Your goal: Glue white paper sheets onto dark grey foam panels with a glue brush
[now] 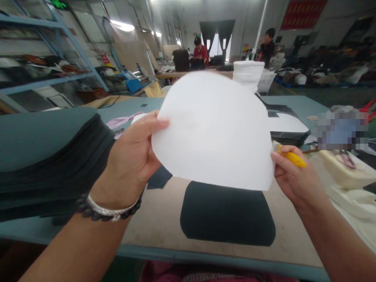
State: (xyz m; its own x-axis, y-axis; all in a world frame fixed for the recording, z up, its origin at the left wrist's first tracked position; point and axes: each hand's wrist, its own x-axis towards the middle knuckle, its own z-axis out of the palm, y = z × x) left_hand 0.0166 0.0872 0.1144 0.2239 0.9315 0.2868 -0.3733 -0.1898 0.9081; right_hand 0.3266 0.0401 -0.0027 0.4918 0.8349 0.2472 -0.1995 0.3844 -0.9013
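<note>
My left hand [132, 149] is closed on the left edge of a white rounded sheet [211, 129], thumb on its face. The sheet is raised and tilted above the work surface. At its right edge, my right hand [290, 172] is closed around a small yellow-handled brush [293, 158]. The brush's pale end points toward the sheet, and its tip is hard to make out. The right fingertips meet the sheet's edge. Below the sheet, a dark panel with rounded corners [227, 215] lies flat on a beige board [158, 227].
A tall stack of dark sheets [53, 156] stands at left. Beyond the white sheet, a pile of dark panels [289, 137] has a white piece on top. Cream containers [343, 168] sit at right. White stacked pieces [248, 74] and two people are farther back.
</note>
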